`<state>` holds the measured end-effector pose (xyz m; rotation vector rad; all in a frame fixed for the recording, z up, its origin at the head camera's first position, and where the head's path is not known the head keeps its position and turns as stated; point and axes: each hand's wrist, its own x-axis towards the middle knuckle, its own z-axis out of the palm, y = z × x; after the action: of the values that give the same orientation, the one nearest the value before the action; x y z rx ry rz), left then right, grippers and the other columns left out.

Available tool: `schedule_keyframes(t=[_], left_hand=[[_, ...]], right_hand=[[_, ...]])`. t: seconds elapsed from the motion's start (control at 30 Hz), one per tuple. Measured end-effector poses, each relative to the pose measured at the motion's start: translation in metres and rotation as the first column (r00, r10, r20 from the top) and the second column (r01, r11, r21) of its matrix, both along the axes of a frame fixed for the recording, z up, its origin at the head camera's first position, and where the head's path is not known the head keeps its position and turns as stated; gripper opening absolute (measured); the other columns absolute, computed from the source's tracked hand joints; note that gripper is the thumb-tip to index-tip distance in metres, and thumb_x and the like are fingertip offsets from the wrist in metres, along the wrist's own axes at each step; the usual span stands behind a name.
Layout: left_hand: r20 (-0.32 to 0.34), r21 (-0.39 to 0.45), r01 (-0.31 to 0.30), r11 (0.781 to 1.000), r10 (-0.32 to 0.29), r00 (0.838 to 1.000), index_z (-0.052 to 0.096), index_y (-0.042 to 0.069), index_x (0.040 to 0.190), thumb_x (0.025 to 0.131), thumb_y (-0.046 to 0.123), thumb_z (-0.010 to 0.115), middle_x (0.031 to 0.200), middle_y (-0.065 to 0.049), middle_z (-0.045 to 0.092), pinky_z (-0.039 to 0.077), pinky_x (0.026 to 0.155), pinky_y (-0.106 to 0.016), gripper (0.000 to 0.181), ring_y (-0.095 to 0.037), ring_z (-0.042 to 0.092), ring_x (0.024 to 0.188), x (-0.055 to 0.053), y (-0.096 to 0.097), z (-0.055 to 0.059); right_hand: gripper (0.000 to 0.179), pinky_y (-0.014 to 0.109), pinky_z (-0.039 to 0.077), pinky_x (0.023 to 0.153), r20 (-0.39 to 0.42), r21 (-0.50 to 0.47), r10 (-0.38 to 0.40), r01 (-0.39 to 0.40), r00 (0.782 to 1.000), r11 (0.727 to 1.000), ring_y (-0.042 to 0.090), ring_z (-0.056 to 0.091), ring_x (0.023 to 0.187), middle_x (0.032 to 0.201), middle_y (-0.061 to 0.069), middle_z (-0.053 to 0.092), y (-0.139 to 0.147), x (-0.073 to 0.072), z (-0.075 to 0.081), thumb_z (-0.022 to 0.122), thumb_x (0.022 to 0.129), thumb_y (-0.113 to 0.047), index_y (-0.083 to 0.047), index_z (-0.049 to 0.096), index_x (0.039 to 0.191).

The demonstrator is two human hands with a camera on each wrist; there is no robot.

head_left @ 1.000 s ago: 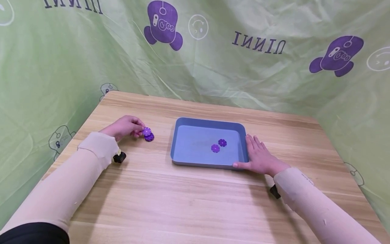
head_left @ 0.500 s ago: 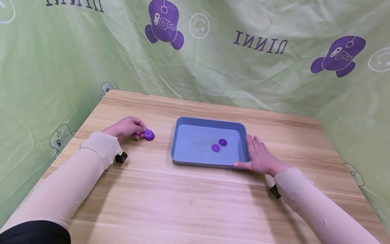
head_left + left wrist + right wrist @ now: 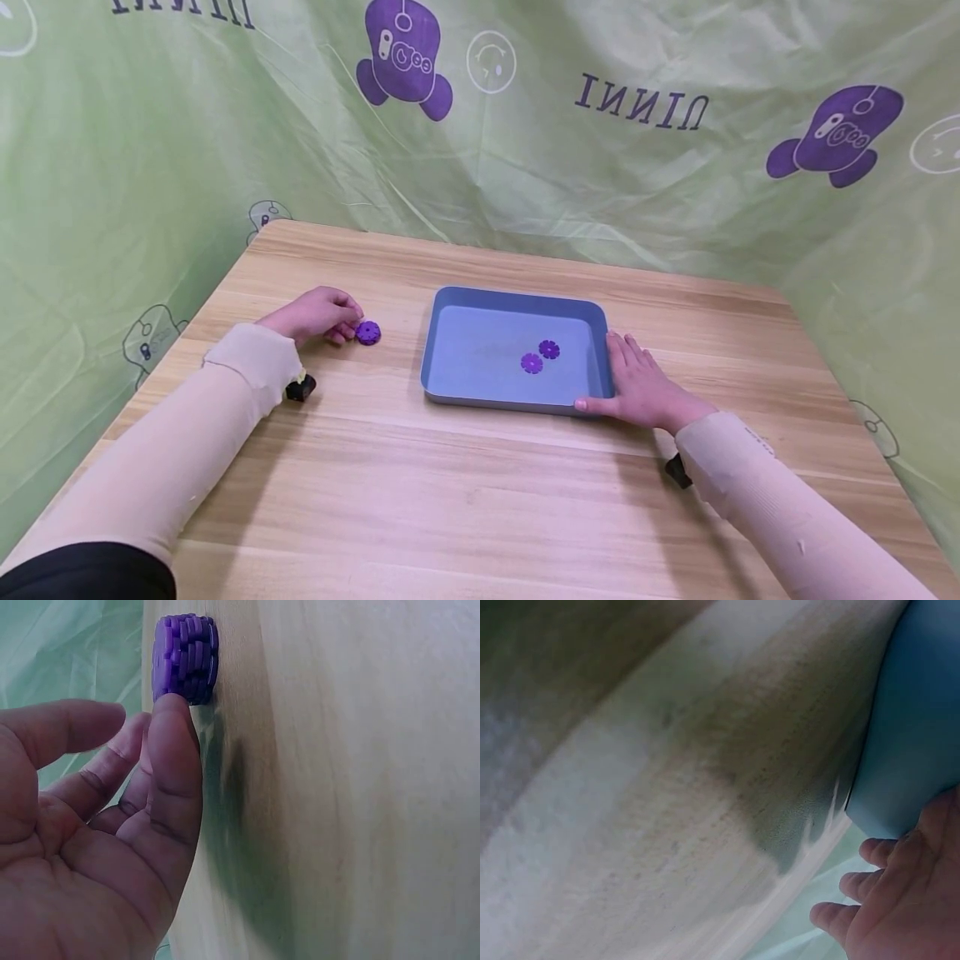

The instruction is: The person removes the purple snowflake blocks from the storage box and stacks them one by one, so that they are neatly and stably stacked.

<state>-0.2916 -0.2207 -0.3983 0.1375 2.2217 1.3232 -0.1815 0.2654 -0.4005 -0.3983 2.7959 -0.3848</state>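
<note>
A short stack of purple notched plastic discs (image 3: 367, 332) stands on the wooden table at the left. In the left wrist view several layers of the disc stack (image 3: 187, 658) show. My left hand (image 3: 321, 315) is right beside it, thumb and fingers apart with nothing held between them. One fingertip meets the stack's edge in the wrist view; whether it touches is unclear. My right hand (image 3: 645, 387) lies with straight fingers along the right side of a blue tray (image 3: 472, 350), thumb at its near corner. Inside the tray lie a lighter purple disc (image 3: 532, 363) and a darker one (image 3: 549, 349).
The wooden table (image 3: 465, 492) extends around the tray. A green printed cloth (image 3: 540, 192) hangs behind it and at both sides. A small black wrist device (image 3: 301, 387) sits under the left cuff, another black device (image 3: 678, 472) under the right.
The disc pinched by my left hand has come down onto the stack and been let go, its edge lining up with those below. My right hand and the tray have stayed put.
</note>
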Motion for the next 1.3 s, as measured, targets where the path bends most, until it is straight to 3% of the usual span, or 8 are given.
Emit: schedule_keyframes(t=[0.23,0.47,0.63,0.77,1.0,1.3], left_hand=[[-0.04,-0.08,0.041,0.996,-0.044,0.998,0.055,-0.01,0.115,0.103,0.01,0.059,0.088,-0.008,0.064,0.057,0.067,-0.027,0.023,-0.015,0.06,0.077,0.003,0.002,0.002],[-0.069,-0.094,0.012,0.995,-0.018,0.997,0.055,-0.008,0.11,0.106,0.012,0.052,0.085,-0.007,0.058,0.057,0.066,-0.027,0.02,-0.016,0.058,0.075,-0.002,0.006,0.003],[-0.132,-0.135,-0.028,0.99,0.01,0.991,0.055,-0.009,0.111,0.106,0.012,0.051,0.087,-0.01,0.06,0.056,0.069,-0.029,0.022,-0.018,0.058,0.077,-0.008,0.011,0.013],[-0.207,-0.154,-0.053,0.987,0.021,0.978,0.056,-0.01,0.115,0.105,0.014,0.05,0.099,-0.017,0.061,0.057,0.076,-0.032,0.026,-0.02,0.06,0.085,-0.012,0.021,0.024],[-0.243,-0.084,-0.021,0.996,0.0,0.97,0.056,-0.011,0.121,0.105,0.012,0.049,0.116,-0.026,0.058,0.058,0.077,-0.028,0.029,-0.023,0.062,0.092,-0.012,0.063,0.038],[-0.208,0.033,0.092,0.995,-0.083,0.975,0.058,-0.007,0.113,0.103,0.009,0.052,0.109,-0.022,0.059,0.056,0.069,-0.026,0.02,-0.018,0.06,0.082,-0.01,0.128,0.048]], right_hand=[[0.127,0.067,0.006,0.12,-0.001,-0.008,-0.005,0.005,1.0,1.0,0.056,0.002,0.15,0.164,0.038,0.005,0.001,-0.001,-0.001,0.069,0.087,-0.068,0.017,0.004,0.156],[0.128,0.066,0.006,0.121,0.007,-0.018,-0.009,0.009,1.0,1.0,0.056,0.002,0.15,0.164,0.038,0.004,0.002,-0.001,-0.002,0.069,0.087,-0.068,0.017,0.003,0.156],[0.128,0.066,0.006,0.121,0.006,-0.022,-0.005,0.005,1.0,1.0,0.057,0.002,0.15,0.163,0.038,0.004,0.002,-0.001,-0.001,0.069,0.087,-0.068,0.017,0.003,0.156],[0.128,0.065,0.006,0.121,0.006,-0.024,-0.006,0.006,1.0,1.0,0.057,0.002,0.15,0.163,0.038,0.004,0.002,-0.001,0.0,0.07,0.087,-0.068,0.018,0.003,0.155],[0.128,0.065,0.006,0.121,0.004,-0.022,-0.006,0.006,1.0,1.0,0.057,0.003,0.15,0.163,0.038,0.004,0.003,-0.002,0.0,0.07,0.087,-0.068,0.018,0.003,0.155],[0.128,0.065,0.006,0.121,0.01,-0.03,-0.007,0.008,1.0,1.0,0.057,0.003,0.15,0.163,0.038,0.004,0.001,-0.001,0.001,0.07,0.087,-0.067,0.018,0.003,0.155]])
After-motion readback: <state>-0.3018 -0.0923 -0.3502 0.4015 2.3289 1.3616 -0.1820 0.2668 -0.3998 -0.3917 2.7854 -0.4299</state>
